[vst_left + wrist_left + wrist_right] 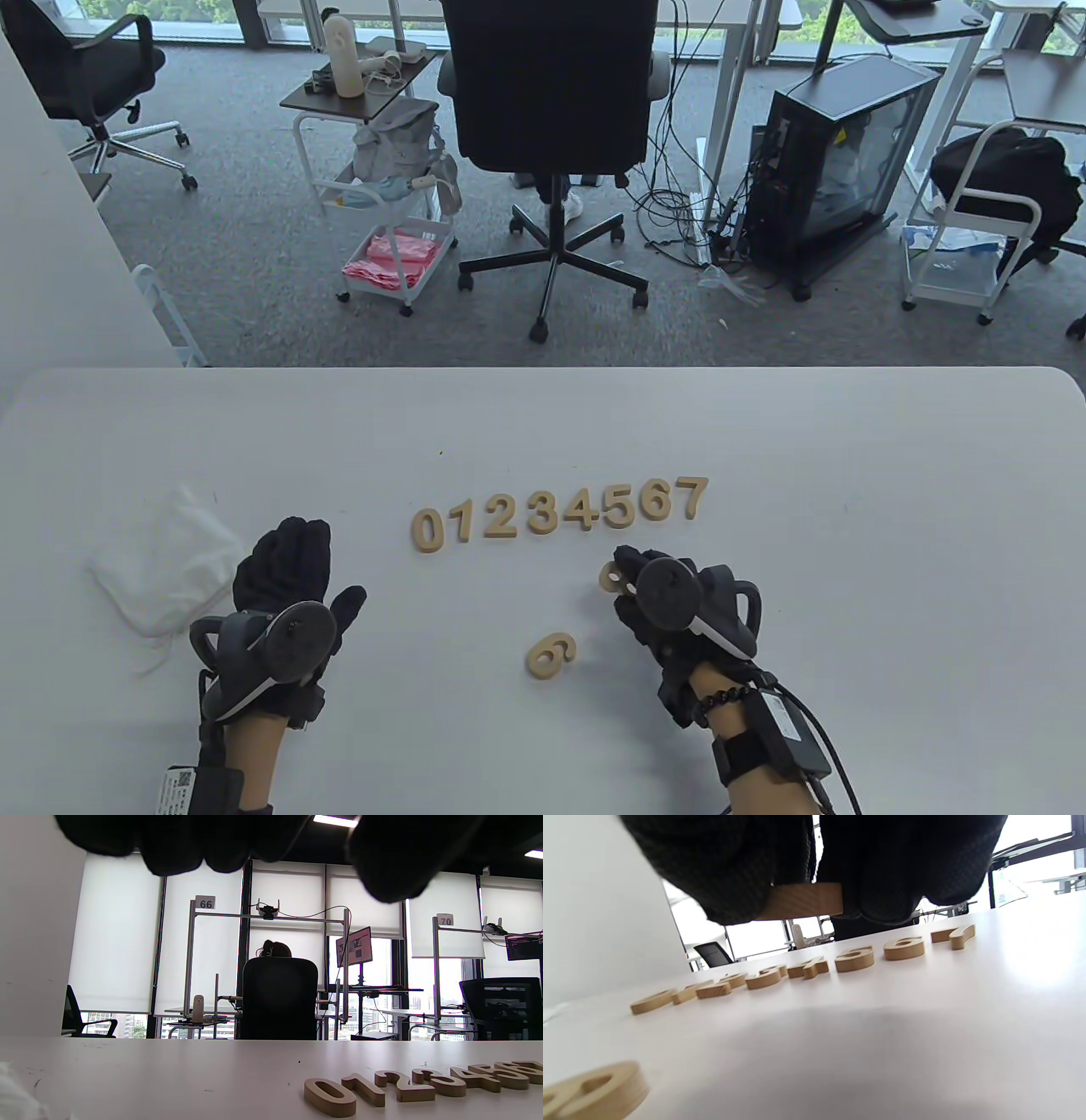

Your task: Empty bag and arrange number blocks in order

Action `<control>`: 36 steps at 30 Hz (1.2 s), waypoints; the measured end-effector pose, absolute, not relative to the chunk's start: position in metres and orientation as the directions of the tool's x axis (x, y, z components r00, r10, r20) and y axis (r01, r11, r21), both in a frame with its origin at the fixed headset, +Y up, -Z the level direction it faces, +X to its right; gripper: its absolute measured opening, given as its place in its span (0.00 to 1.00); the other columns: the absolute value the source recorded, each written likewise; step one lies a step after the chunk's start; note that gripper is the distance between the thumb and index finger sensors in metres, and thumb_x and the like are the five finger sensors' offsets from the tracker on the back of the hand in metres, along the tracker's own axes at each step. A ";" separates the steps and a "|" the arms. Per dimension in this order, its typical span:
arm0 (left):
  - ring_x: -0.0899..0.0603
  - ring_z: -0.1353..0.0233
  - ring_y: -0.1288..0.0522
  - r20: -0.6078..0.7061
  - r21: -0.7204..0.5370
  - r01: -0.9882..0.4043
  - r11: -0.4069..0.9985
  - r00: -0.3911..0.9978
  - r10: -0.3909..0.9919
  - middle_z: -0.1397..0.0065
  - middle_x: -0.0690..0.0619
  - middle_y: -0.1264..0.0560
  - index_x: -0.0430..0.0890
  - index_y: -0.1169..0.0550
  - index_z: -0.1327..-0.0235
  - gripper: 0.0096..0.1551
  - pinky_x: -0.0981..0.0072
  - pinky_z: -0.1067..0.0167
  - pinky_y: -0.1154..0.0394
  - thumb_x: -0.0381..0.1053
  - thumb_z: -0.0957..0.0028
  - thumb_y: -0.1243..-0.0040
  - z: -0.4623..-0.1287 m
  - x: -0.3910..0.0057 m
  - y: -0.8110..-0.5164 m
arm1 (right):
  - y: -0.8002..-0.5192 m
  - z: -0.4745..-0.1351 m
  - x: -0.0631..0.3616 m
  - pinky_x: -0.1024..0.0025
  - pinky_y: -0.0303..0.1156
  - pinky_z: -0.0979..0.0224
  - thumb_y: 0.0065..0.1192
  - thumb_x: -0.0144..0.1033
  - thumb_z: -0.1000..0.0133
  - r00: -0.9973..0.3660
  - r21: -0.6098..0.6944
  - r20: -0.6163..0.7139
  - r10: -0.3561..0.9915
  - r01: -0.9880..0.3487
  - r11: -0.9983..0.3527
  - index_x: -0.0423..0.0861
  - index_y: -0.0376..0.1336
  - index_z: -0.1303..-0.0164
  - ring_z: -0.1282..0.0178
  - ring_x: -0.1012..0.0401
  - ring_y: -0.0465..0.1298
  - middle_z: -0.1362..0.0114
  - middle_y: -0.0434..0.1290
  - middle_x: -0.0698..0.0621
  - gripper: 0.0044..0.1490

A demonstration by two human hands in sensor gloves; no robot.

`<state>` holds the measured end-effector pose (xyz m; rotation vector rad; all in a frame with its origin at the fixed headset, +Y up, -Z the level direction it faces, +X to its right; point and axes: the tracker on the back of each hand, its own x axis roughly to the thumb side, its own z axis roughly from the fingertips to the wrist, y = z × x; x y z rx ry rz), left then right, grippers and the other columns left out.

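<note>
Wooden number blocks 0 to 7 lie in a row (560,509) on the white table (848,526); the row also shows in the left wrist view (424,1086) and the right wrist view (814,967). My right hand (632,586) pinches a wooden number block (801,902), mostly hidden under my fingers (609,577), a little above the table below the row. One loose block (551,655), a 9 or 6 shape, lies flat nearer me. My left hand (284,564) rests open and empty on the table, between the white bag (161,569) and the row.
The white bag lies crumpled at the left of the table. Beyond the far table edge stand a black office chair (551,102), a small cart (390,212) and a computer case (840,161).
</note>
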<state>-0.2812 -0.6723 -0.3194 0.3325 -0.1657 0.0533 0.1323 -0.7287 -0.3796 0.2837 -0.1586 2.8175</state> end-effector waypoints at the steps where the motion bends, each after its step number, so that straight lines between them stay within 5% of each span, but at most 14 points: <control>1: 0.20 0.24 0.34 0.170 0.321 -0.078 0.944 0.985 0.024 0.19 0.28 0.41 0.34 0.38 0.20 0.51 0.23 0.32 0.36 0.61 0.48 0.37 -0.319 -0.281 -0.672 | -0.726 -0.380 0.139 0.42 0.75 0.28 0.74 0.44 0.49 -0.934 -0.092 0.194 0.299 -0.321 -0.943 0.47 0.64 0.27 0.34 0.43 0.77 0.27 0.74 0.40 0.39; 16: 0.20 0.24 0.34 0.137 0.340 -0.077 0.937 0.990 0.031 0.19 0.28 0.41 0.34 0.38 0.20 0.51 0.23 0.32 0.36 0.61 0.48 0.37 -0.317 -0.289 -0.668 | -0.725 -0.443 0.250 0.42 0.77 0.32 0.74 0.45 0.49 -0.951 -0.147 -0.174 0.253 -0.229 -0.962 0.46 0.65 0.27 0.37 0.43 0.79 0.29 0.75 0.40 0.39; 36: 0.20 0.24 0.34 0.101 0.339 -0.081 0.937 0.994 0.049 0.19 0.28 0.41 0.34 0.38 0.20 0.51 0.23 0.32 0.36 0.61 0.48 0.37 -0.316 -0.296 -0.666 | -0.755 -0.519 0.205 0.42 0.79 0.38 0.73 0.44 0.48 -0.942 -0.011 -0.336 0.001 0.003 -1.000 0.47 0.68 0.30 0.43 0.41 0.81 0.32 0.78 0.35 0.35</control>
